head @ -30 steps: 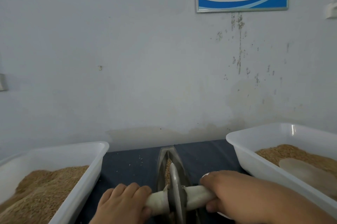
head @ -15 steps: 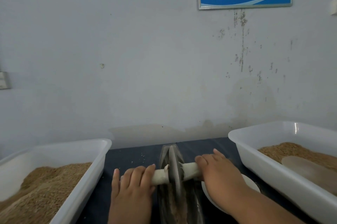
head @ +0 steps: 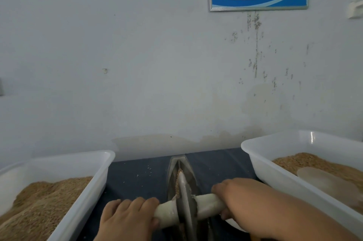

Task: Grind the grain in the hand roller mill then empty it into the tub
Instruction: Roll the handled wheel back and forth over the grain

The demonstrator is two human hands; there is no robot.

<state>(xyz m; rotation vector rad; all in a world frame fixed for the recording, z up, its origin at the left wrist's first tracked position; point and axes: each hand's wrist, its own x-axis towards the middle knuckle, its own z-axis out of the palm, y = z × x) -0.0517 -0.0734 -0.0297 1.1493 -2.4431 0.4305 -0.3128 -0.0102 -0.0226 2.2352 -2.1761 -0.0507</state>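
The left hand point(head: 127, 219) and right hand point(head: 241, 201) gripped the handle point(head: 208, 204) of the mill wheel point(head: 186, 199), which stood in its trough point(head: 171, 170) between the left tub point(head: 98, 174) and right tub point(head: 263, 164). Grain point(head: 179, 175) lay in the trough beside the wheel; grinding looked unfinished, and the emptying was not yet done.

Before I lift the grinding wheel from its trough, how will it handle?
Likely heavy for its size: the wheel looks like solid metal. Standing on a thin edge, it would probably tip unless the left hand and right hand hold the handle level. Set down, it may roll.
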